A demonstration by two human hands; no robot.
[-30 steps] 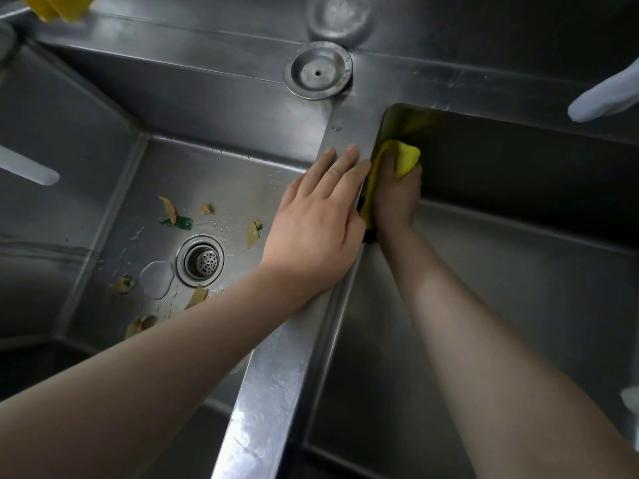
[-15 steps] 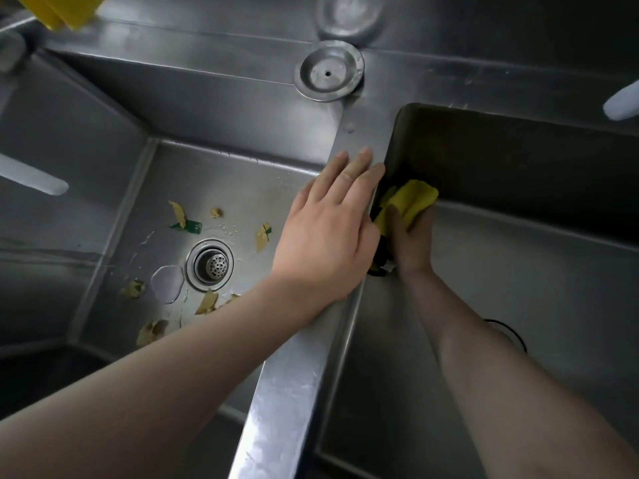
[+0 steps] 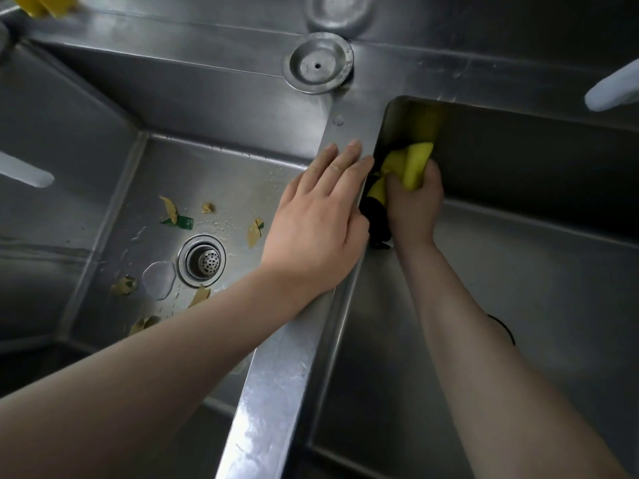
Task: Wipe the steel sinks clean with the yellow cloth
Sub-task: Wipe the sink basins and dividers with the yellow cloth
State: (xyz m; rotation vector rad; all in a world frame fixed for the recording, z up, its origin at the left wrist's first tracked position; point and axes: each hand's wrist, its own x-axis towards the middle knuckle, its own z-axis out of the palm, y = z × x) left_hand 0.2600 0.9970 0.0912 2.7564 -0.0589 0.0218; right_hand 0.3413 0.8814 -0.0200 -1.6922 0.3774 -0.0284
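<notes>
Two steel sinks lie side by side, split by a steel divider (image 3: 283,375). My right hand (image 3: 413,205) grips the bunched yellow cloth (image 3: 413,164) and holds it against the left wall of the right sink (image 3: 518,271), near its far corner. My left hand (image 3: 318,226) rests flat on the divider with its fingers straight. The left sink (image 3: 214,174) has a round drain strainer (image 3: 204,261), water drops and several yellowish and green food scraps (image 3: 173,216) on its floor.
A round steel cap (image 3: 318,63) sits on the back ledge above the divider. White handles stick in at the far left (image 3: 24,172) and upper right (image 3: 612,88). Something yellow (image 3: 41,3) shows at the top left. A dark drain edge (image 3: 505,328) peeks from behind my right forearm.
My right hand slid the cloth down the right sink's left wall, then back up toward the far corner. My left hand stayed on the divider.
</notes>
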